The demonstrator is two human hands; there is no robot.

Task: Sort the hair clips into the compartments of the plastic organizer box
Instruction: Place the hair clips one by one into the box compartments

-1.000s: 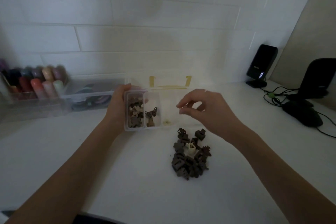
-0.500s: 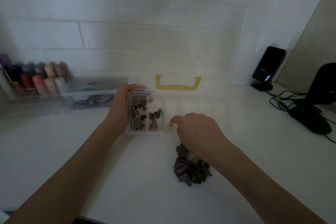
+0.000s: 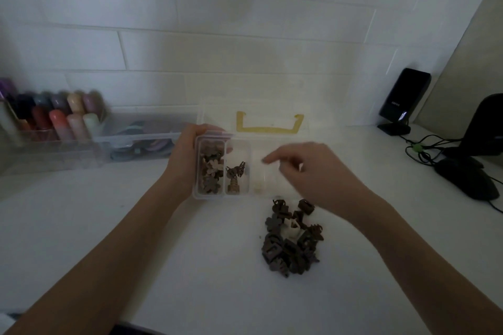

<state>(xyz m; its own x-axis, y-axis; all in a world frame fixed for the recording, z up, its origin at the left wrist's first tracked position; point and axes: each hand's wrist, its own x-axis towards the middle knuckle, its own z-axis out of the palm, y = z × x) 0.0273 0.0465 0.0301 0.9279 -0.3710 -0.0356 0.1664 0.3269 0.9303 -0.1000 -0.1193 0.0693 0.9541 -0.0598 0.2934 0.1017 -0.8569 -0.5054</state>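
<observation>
The clear plastic organizer box (image 3: pixel 221 197) sits on the white table (image 3: pixel 190 266) near the tiled wall, its lid open behind it with a yellow latch (image 3: pixel 269 125). The left hand (image 3: pixel 185 160) grips the box's left end, thumb on the near side and fingers (image 3: pixel 206 128) curled over the far left corner. The leftmost compartment holds a heap of brown flower-shaped hair clips (image 3: pixel 210 168); the next one holds a few dark claw clips (image 3: pixel 234 174); the third holds something small and pale (image 3: pixel 258 187), too washed out to name.

The right hand (image 3: pixel 313 171) hovers over the right part of the box, blurred, fingers (image 3: pixel 269 159) loosely curled with the index tip pointing left above the third compartment. Whether anything is pinched between them I cannot tell.

The unsorted pile of hair clips (image 3: pixel 292 242) lies on the table just in front of the box's near edge, below the right wrist and apart from the fingers; it is mostly dark brown with one cream clip (image 3: pixel 292 228) near its middle.

At left stand a rack of coloured bottles (image 3: pixel 54 119) and a clear storage bin (image 3: pixel 144 136). At right are a black speaker (image 3: pixel 408 100) and a computer mouse (image 3: pixel 468 179) with cables.
</observation>
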